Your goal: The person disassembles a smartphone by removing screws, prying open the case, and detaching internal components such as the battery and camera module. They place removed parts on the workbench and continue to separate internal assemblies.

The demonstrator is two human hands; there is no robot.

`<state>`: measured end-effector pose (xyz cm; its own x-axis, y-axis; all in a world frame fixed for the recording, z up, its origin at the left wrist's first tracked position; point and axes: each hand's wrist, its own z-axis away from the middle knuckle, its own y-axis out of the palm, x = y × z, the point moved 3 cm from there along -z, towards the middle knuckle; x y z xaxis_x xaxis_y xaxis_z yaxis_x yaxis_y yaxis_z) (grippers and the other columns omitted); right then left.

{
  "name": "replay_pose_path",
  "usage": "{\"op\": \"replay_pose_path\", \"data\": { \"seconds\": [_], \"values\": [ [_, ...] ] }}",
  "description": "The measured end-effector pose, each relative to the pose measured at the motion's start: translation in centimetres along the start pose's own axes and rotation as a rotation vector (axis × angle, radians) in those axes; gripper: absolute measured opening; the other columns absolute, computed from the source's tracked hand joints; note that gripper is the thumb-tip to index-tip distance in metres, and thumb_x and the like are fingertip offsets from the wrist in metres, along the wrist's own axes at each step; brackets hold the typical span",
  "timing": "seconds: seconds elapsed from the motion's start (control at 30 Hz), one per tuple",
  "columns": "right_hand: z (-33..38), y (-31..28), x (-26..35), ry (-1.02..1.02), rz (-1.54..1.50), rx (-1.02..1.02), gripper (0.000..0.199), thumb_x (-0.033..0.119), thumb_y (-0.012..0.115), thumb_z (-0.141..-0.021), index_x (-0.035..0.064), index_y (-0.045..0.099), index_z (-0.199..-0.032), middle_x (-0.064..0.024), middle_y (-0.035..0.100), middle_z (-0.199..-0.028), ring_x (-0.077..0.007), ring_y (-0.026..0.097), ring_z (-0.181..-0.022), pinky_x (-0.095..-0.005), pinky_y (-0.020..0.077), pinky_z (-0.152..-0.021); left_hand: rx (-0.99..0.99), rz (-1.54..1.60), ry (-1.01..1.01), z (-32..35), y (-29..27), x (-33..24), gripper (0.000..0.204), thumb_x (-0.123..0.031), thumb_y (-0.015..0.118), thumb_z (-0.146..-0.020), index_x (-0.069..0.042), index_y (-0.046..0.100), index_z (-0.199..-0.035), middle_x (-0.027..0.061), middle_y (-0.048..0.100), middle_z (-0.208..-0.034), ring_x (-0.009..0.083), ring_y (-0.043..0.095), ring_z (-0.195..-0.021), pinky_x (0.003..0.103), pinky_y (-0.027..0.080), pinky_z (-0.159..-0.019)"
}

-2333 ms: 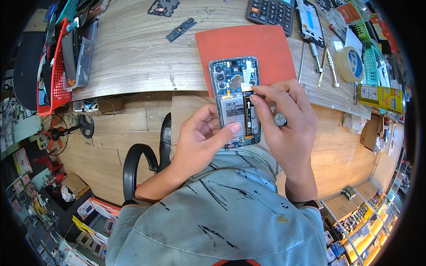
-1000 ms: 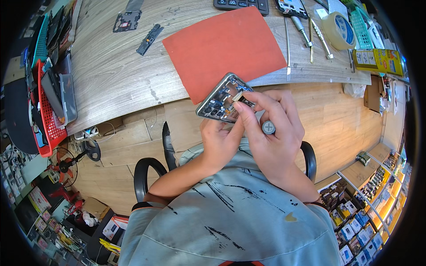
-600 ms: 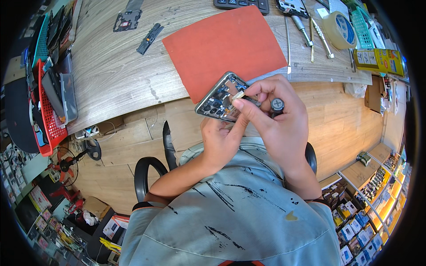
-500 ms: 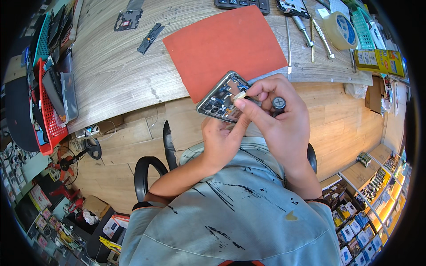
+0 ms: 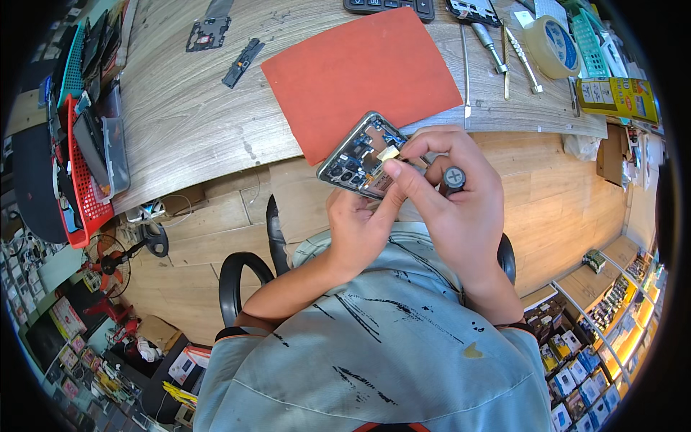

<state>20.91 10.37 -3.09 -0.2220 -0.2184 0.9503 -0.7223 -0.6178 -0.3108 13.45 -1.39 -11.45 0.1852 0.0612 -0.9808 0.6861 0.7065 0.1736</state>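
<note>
My left hand (image 5: pixel 360 229) is closed around the lower edge of an opened smartphone (image 5: pixel 354 160), its circuit boards and camera modules bare. The phone is tilted just off the near edge of a red mat (image 5: pixel 363 75). Over its inside, the thumb and forefinger of my right hand (image 5: pixel 461 209) pinch a small pale-yellow strip (image 5: pixel 389 153); whether that strip is still fixed to the phone I cannot tell. Tucked in the curled fingers of the same hand is a screwdriver (image 5: pixel 454 178), its dark round end with a cross mark showing and its shaft mostly hidden.
Two dark phone parts, a flat cover (image 5: pixel 209 34) and a narrow module (image 5: pixel 243 63), lie left of the mat. Tweezers (image 5: pixel 507 68), thin tools and a tape roll (image 5: pixel 553 47) are on the right. Red (image 5: pixel 90 191) and teal baskets stand far left. A calculator (image 5: pixel 389 6) sits behind the mat.
More of the pale-yellow strip shows between my right fingertips and the phone. Both hands keep nearly the same place; the view has shifted slightly.
</note>
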Motion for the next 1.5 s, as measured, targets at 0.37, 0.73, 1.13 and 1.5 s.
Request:
{"op": "replay_pose_path", "data": {
  "seconds": [0.37, 0.73, 1.13, 1.5],
  "values": [
    [0.6, 0.7, 0.4, 0.185, -0.089, -0.050, 0.035, -0.004, 0.083, -0.093, 0.0015, 0.068, -0.124, -0.0006, 0.074, -0.109, 0.0036, 0.043, -0.064, -0.0167, 0.0332, -0.057, -0.014, 0.047, 0.035, 0.0, 0.3, -0.5, 0.030, -0.002, 0.077, -0.103, 0.005, 0.070, -0.131, 0.0082, 0.078, -0.111, 0.0132, 0.073, -0.099, 0.031, 0.061, -0.083],
    [1.0, 1.7, 1.1, -0.048, 0.089, -0.139, 0.039, -0.001, 0.085, -0.091, 0.0025, 0.070, -0.127, -0.0033, 0.077, -0.105, -0.0022, 0.052, -0.063, -0.0200, 0.0429, -0.059, 0.023, 0.106, -0.131, 0.6, 0.2, -0.7, 0.037, 0.000, 0.074, -0.103, 0.003, 0.066, -0.139, 0.0104, 0.073, -0.131, 0.0138, 0.071, -0.112, 0.033, 0.061, -0.093],
    [0.3, 1.9, 1.4, -0.202, 0.206, -0.184, 0.041, -0.003, 0.079, -0.089, 0.0051, 0.070, -0.129, -0.0021, 0.075, -0.091, -0.0066, 0.058, -0.064, -0.0244, 0.0476, -0.058, 0.045, -0.092, -0.078, 0.9, -0.4, -0.7, 0.035, -0.004, 0.079, -0.099, 0.004, 0.067, -0.131, 0.0087, 0.075, -0.116, 0.0137, 0.072, -0.104, 0.032, 0.060, -0.087],
    [1.1, 1.2, 3.7, -0.442, 0.325, -0.062, 0.047, -0.006, 0.078, -0.090, 0.0012, 0.070, -0.136, -0.0034, 0.074, -0.089, -0.0024, 0.057, -0.059, -0.0213, 0.0453, -0.057, 0.074, -0.113, 0.104, 0.6, 0.1, -3.1, 0.027, -0.003, 0.075, -0.104, 0.005, 0.069, -0.129, 0.0079, 0.076, -0.111, 0.0109, 0.071, -0.098, 0.031, 0.060, -0.085]
  ]
}}
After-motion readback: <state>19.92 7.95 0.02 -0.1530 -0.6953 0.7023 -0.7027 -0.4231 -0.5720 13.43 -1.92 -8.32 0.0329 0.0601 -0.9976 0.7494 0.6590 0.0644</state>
